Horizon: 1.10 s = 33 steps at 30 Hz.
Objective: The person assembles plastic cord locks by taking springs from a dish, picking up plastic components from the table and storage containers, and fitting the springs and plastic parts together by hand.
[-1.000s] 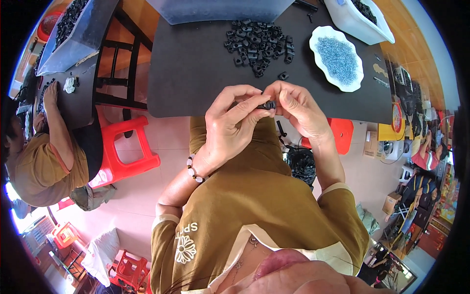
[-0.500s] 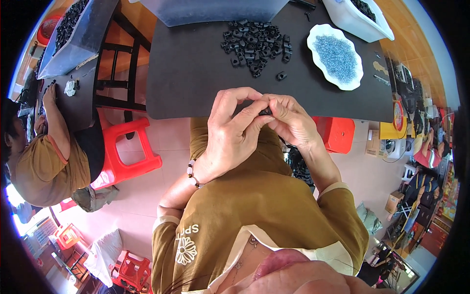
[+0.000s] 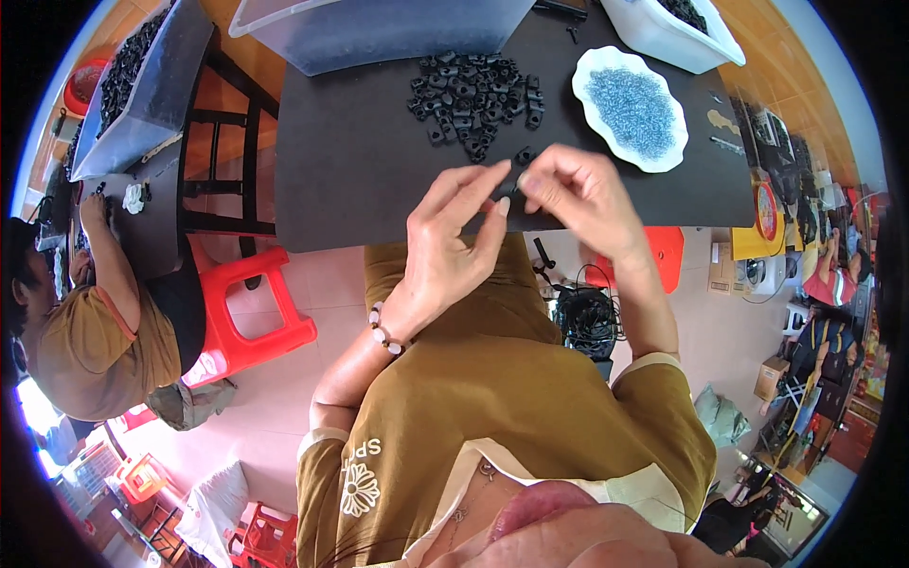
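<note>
Over the near edge of the dark table (image 3: 331, 180), my left hand (image 3: 443, 241) is open, its forefinger and thumb tips apart and facing each other. I cannot make out any piece between them against the dark tabletop. Just right of them is my right hand (image 3: 585, 204), slightly blurred, its thumb and forefinger pinched; what they hold, if anything, is too small to tell. Beyond its fingertips a single black plastic piece (image 3: 524, 154) lies on the table. Farther off is a loose pile of similar black pieces (image 3: 471, 99). A scalloped white dish (image 3: 584, 90) holds many tiny clear-bluish parts.
A translucent bin (image 3: 379, 43) stands at the table's far edge, with a white tub (image 3: 701, 52) of black parts at far right. Red stools (image 3: 251, 312) are nearby. A co-worker (image 3: 104, 322) sits at another table on the left. Black cables (image 3: 582, 317) hang below the table.
My hands have parted: they were together on a small black piece. The right hand has moved up and right, and the left hand's fingers have opened. The view has shifted slightly.
</note>
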Each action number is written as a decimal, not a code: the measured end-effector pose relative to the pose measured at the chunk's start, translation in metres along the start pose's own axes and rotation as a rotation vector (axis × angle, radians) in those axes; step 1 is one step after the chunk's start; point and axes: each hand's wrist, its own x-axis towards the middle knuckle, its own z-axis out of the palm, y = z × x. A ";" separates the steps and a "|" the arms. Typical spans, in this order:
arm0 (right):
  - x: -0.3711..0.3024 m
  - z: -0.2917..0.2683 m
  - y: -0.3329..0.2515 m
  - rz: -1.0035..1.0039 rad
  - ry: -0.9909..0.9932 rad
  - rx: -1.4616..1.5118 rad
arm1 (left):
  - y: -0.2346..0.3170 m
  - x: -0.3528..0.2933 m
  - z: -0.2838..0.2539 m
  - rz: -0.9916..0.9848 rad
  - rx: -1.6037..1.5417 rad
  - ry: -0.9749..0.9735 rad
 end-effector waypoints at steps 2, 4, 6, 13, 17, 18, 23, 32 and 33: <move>0.015 -0.029 -0.009 -0.110 0.105 -0.099 | -0.001 0.007 0.004 -0.078 -0.061 -0.034; 0.042 -0.078 -0.015 -0.305 0.321 -0.325 | -0.006 0.014 0.013 -0.015 0.068 -0.074; 0.056 -0.130 -0.047 -0.342 0.615 -0.601 | -0.007 0.024 0.024 0.105 0.287 -0.138; 0.127 -0.278 -0.059 -0.249 0.887 -0.755 | -0.027 0.038 0.054 0.133 0.617 -0.281; 0.116 -0.229 -0.020 -0.457 0.770 -0.646 | -0.024 0.034 0.045 0.075 0.513 -0.250; 0.100 -0.191 -0.027 -0.444 0.728 -0.652 | -0.022 0.031 0.040 0.079 0.383 -0.207; 0.062 -0.073 -0.005 -0.358 0.410 -0.750 | -0.013 0.021 0.016 -0.075 0.086 -0.084; 0.066 -0.013 0.023 -0.564 0.258 -0.947 | -0.015 0.014 -0.011 -0.430 -0.428 0.022; 0.068 -0.012 0.024 -0.562 0.261 -0.975 | -0.014 0.013 -0.013 -0.512 -0.545 0.028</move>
